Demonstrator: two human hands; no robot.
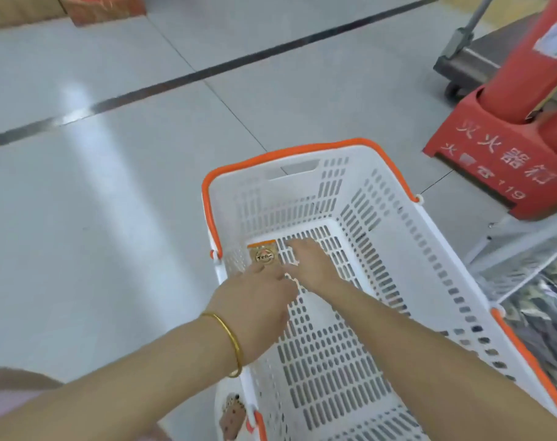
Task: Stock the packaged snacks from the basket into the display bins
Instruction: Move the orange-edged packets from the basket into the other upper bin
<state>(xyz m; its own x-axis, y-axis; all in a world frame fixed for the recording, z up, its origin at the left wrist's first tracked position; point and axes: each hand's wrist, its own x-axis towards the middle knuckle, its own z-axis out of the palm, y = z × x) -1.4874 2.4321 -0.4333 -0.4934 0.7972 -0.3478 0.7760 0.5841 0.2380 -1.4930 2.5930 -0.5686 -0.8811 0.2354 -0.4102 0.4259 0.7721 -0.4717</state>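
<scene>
Left hand [255,297] touches the snack packet [264,254] at frame centre, grip unclear; right hand [307,264] lies released. The flat packet may slide away across the slotted basket [271,202] floor

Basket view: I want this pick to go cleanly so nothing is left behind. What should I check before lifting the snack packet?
1. Reach to the snack packet: ok, it lies flat in the far left corner of the basket.
2. Grip of the left hand on the packet: cannot tell; its fingertips reach the packet's near edge.
3. Whether the right hand is free: ok, its fingers lie spread on the basket floor beside the packet, holding nothing.
4. No other packets left: cannot tell; none show, but the hands hide part of the floor.
5. Display bin near: ok, a wire bin holding packets stands to the basket's right.
</scene>
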